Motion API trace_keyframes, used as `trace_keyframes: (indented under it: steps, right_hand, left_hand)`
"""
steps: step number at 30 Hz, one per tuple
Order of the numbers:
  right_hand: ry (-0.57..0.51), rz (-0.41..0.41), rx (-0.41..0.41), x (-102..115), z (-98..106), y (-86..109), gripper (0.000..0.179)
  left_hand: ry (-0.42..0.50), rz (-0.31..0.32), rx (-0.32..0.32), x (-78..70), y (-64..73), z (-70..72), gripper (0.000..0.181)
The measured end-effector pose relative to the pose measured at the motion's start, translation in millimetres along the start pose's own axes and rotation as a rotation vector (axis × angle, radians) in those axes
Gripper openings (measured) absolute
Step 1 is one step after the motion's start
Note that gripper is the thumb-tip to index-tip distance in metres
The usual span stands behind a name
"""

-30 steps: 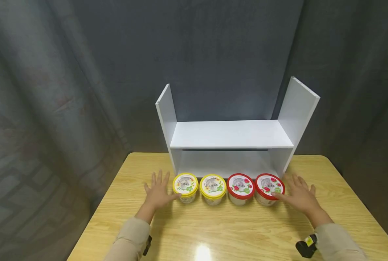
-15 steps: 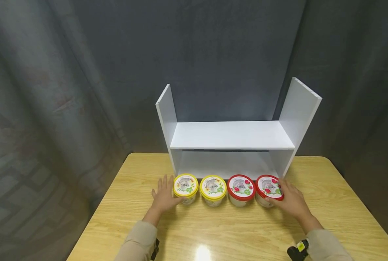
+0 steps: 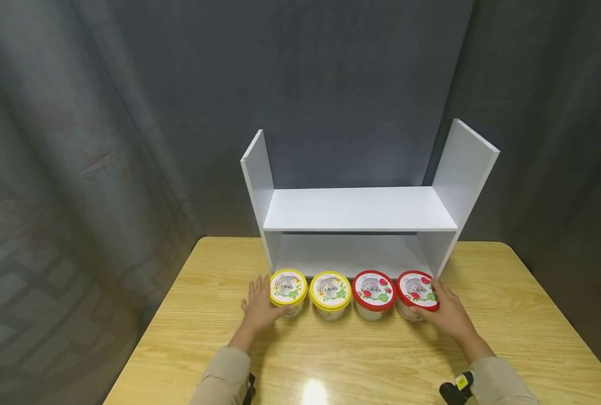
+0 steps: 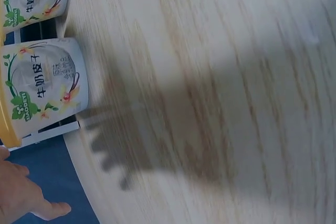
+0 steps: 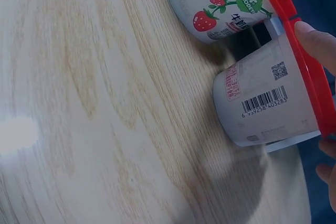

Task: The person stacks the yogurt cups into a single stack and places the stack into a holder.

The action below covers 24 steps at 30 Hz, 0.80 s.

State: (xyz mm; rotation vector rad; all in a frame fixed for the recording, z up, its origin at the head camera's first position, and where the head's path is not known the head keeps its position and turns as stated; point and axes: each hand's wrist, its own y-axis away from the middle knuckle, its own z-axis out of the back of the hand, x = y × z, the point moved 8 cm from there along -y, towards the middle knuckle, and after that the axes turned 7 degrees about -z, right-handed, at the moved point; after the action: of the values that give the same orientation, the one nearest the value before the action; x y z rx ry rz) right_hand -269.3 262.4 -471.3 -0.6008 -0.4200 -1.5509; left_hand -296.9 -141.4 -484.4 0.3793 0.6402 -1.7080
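Observation:
Two yellow-lidded tubs and two red-lidded tubs stand in a row on the table, all upright. My left hand (image 3: 261, 308) is at the leftmost yellow-lidded tub (image 3: 288, 286), fingers spread along its left side and thumb at its front. In the left wrist view, fingers (image 4: 50, 210) extend beside that tub's printed wall. My right hand (image 3: 447, 312) holds the rightmost red-lidded tub (image 3: 416, 289) by its lid, thumb in front and fingers on the right side. The right wrist view shows the thumb (image 5: 315, 43) on the red rim, above a barcode.
The inner yellow-lidded tub (image 3: 330, 289) and inner red-lidded tub (image 3: 373, 289) stand between the hands. Directly behind the row is a white two-level shelf (image 3: 359, 209) with tall side panels. Grey curtains (image 3: 351, 90) hang behind the wooden table (image 3: 361, 360).
My right hand has moved left and in, from beside the rightmost tub onto its lid. The left hand has moved right and closer to the leftmost tub. The tubs stay in place.

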Motion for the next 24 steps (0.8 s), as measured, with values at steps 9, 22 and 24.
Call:
trace_keyframes:
  steps: [9, 22, 24]
  right_hand:
    - [-0.053, -0.011, -0.019, 1, 1, 0.9, 0.094]
    - [-0.164, -0.134, 0.005, -7, -2, 2.7, 0.098]
    - [-0.176, -0.151, 0.001, -7, -1, 4.5, 0.098]
  left_hand:
    - [0.019, 0.044, 0.007, 2.0, -1.7, -8.5, 0.102]
    - [0.118, 0.055, -0.031, 2.0, -0.2, -10.5, 0.099]
    - [0.129, 0.057, -0.038, 3.0, -0.3, -11.2, 0.098]
